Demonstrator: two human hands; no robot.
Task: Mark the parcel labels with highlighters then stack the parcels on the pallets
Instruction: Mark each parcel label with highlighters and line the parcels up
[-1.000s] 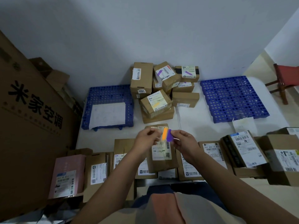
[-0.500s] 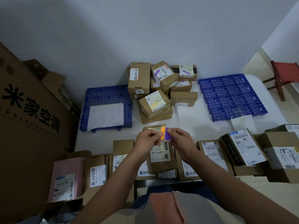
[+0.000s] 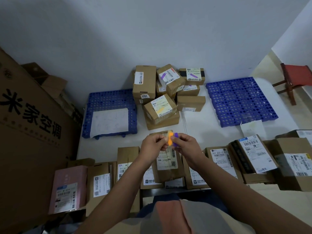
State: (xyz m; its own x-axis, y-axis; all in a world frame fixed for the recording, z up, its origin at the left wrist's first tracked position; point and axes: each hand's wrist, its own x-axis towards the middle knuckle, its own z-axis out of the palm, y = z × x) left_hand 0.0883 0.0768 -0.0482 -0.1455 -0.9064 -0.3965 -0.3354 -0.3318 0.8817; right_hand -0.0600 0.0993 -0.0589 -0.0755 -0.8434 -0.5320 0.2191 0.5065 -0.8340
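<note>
Bare arms on my feed, no sleeves anywhere

From where I'm watching, both forearms run in bare from the bottom edge up to the left hand and right hand, no watch, rings or gloves. Just below the hands there's the person's top, a salmon-orange panel beside a grey one, with dark blue cloth right above it.

The room is dim and the light is soft and bluish. The wall is brighter at the top right and falls into shadow at the left. The big carton at the left edge is dark. Straight lines bend near the edges. The hands are slightly blurred.
</note>
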